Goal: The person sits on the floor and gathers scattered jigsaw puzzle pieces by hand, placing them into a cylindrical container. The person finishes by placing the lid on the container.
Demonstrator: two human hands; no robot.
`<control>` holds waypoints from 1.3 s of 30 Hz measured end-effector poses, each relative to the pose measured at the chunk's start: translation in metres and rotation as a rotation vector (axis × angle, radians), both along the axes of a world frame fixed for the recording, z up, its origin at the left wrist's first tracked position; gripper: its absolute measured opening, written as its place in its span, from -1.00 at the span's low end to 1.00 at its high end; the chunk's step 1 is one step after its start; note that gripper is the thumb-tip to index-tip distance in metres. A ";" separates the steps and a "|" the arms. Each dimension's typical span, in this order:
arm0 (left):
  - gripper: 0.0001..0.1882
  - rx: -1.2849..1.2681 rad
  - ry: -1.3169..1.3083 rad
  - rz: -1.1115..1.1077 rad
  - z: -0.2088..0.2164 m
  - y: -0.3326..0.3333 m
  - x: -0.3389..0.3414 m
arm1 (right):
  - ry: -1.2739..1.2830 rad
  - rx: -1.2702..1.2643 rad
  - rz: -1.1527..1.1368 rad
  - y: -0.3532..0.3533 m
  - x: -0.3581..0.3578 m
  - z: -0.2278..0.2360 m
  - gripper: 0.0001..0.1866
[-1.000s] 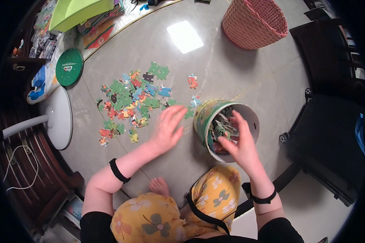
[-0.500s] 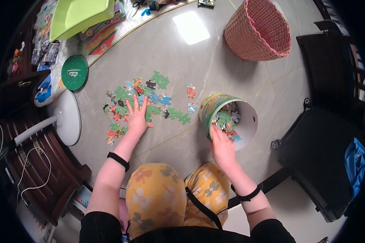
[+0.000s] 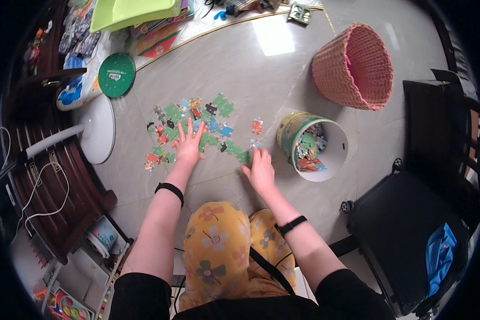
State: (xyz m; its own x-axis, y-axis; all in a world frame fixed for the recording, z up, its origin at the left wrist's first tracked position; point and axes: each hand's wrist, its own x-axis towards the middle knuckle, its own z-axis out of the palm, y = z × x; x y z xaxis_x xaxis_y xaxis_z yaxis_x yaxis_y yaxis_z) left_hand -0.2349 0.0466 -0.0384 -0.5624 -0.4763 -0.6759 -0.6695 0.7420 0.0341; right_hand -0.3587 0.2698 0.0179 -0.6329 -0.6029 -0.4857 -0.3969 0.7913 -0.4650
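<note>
Jigsaw pieces (image 3: 172, 112) lie scattered on a grey tiled floor (image 3: 213, 69), partly under the left hand (image 3: 189, 146), its fingers spread apart, palm down. The right hand (image 3: 262, 172) has its fingers together and thumb out to the side, fingertips just beside one blue piece (image 3: 255, 142); whether they touch it, I cannot tell. Counted: one red piece (image 3: 257, 126) beyond that, one tipped tub (image 3: 287, 134) holding more pieces, one round green lid (image 3: 112, 85), one pink woven basket (image 3: 329, 69). The scattered pieces overlap too much to count.

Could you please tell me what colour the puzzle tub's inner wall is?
The tub's inner wall is white, clearest in the head view.
</note>
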 end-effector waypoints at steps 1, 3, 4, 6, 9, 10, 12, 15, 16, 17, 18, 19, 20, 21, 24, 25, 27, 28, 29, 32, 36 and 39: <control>0.44 -0.001 -0.013 -0.002 -0.001 0.002 0.001 | -0.028 0.075 -0.009 -0.005 -0.001 -0.013 -0.05; 0.44 -0.022 -0.037 -0.004 -0.002 0.002 0.000 | 0.008 0.111 -0.039 -0.015 -0.001 -0.030 -0.04; 0.44 -0.033 -0.047 -0.005 -0.002 0.004 -0.001 | 0.032 0.128 -0.059 -0.019 0.000 -0.035 -0.03; 0.44 -0.043 -0.083 -0.008 -0.002 0.006 -0.004 | 0.053 0.201 -0.004 -0.025 0.000 -0.042 -0.03; 0.45 -0.061 -0.095 -0.011 0.002 0.005 -0.007 | 0.085 0.223 0.062 -0.032 -0.001 -0.051 -0.09; 0.45 -0.065 -0.082 -0.014 0.003 0.005 -0.007 | 0.079 0.197 0.060 -0.033 -0.001 -0.054 -0.13; 0.45 -0.060 -0.077 -0.014 0.003 0.005 -0.007 | 0.015 0.216 0.052 -0.029 0.000 -0.060 -0.21; 0.45 -0.045 -0.076 -0.007 0.002 0.005 -0.007 | -0.012 0.193 0.047 -0.023 0.002 -0.066 -0.41; 0.45 -0.043 -0.069 -0.004 0.002 0.005 -0.006 | -0.020 0.156 0.032 -0.021 0.003 -0.066 -0.47; 0.45 -0.037 -0.081 -0.001 0.002 0.006 -0.006 | -0.048 0.141 0.017 -0.020 0.003 -0.066 -0.53; 0.45 -0.046 -0.056 0.001 0.001 0.006 -0.006 | -0.092 0.149 -0.008 -0.020 0.001 -0.066 -0.58; 0.45 -0.051 -0.053 0.002 0.002 0.006 -0.005 | -0.103 0.103 -0.059 -0.019 0.000 -0.065 -0.60; 0.44 -0.064 -0.046 -0.001 0.002 0.005 -0.005 | -0.134 0.079 -0.116 -0.018 -0.002 -0.064 -0.62; 0.43 -0.061 -0.015 0.008 0.003 0.005 -0.004 | -0.170 0.050 -0.181 -0.019 -0.001 -0.063 -0.64; 0.40 -0.068 0.055 0.028 0.005 0.008 0.002 | -0.308 -0.146 -0.330 -0.032 0.004 -0.064 -0.64; 0.38 -0.076 0.058 0.031 0.005 0.009 0.003 | -0.318 -0.203 -0.355 -0.038 0.010 -0.063 -0.65; 0.36 -0.089 0.071 0.032 0.004 0.009 0.002 | -0.375 -0.260 -0.431 -0.060 0.025 -0.064 -0.65; 0.35 -0.091 0.076 0.030 0.003 0.009 0.002 | -0.379 -0.309 -0.434 -0.069 0.030 -0.065 -0.65; 0.34 -0.087 0.071 0.027 0.003 0.010 0.003 | -0.390 -0.337 -0.444 -0.078 0.035 -0.066 -0.65; 0.31 -0.095 0.108 0.024 0.003 0.015 0.008 | -0.345 -0.379 -0.458 -0.099 0.047 -0.070 -0.64; 0.17 -0.083 0.197 0.036 0.001 0.021 0.017 | -0.296 -0.276 -0.432 -0.109 0.053 -0.075 -0.58; 0.12 -0.070 0.345 0.062 0.001 0.023 0.026 | -0.276 -0.254 -0.460 -0.110 0.054 -0.074 -0.41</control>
